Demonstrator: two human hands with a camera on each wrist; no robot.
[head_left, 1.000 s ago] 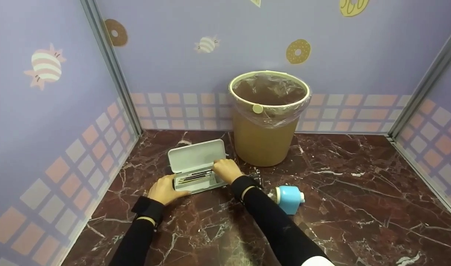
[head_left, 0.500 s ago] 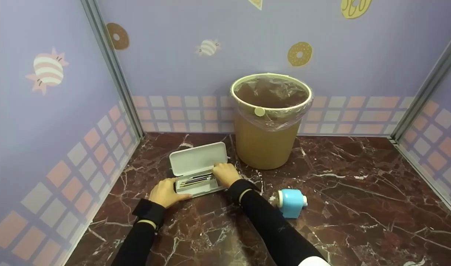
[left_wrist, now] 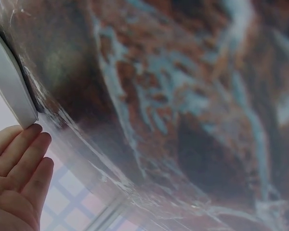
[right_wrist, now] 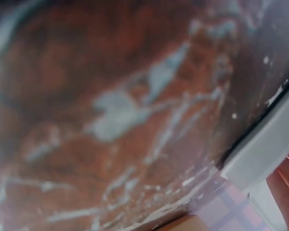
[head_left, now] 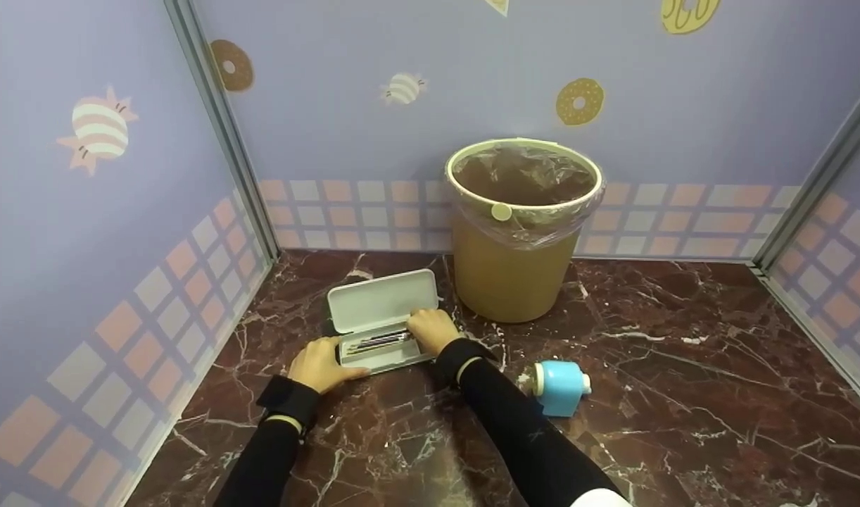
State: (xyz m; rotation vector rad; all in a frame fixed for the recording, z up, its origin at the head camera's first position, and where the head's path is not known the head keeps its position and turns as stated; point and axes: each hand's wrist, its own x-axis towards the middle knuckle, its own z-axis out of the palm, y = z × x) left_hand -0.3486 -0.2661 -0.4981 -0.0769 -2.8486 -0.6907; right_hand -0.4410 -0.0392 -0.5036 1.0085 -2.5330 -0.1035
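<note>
A white pencil case (head_left: 391,363) lies on the marbled surface with its lid (head_left: 382,301) raised at the back. Several slim pencils (head_left: 375,343) lie bunched inside. My left hand (head_left: 321,367) touches the case's left end, with the thumb along the front edge. In the left wrist view its fingers (left_wrist: 24,156) are nearly straight, fingertips at the case's end. My right hand (head_left: 433,329) is over the case's right part, fingers curled down onto the pencils' right ends. Its fingertips are hidden in the head view; the right wrist view shows fingers (right_wrist: 285,192) behind the case wall (right_wrist: 265,144).
A tan trash bin (head_left: 511,271) with a clear liner stands behind the case, to its right. A blue container (head_left: 562,389) with white ends lies right of my right forearm. Small white crumbs are scattered nearby. Patterned walls (head_left: 359,134) enclose the back and sides.
The pencils in the case have shifted closer together toward the back under my right hand. The left hand stays at the case's left end. The whole head view has shifted slightly.
</note>
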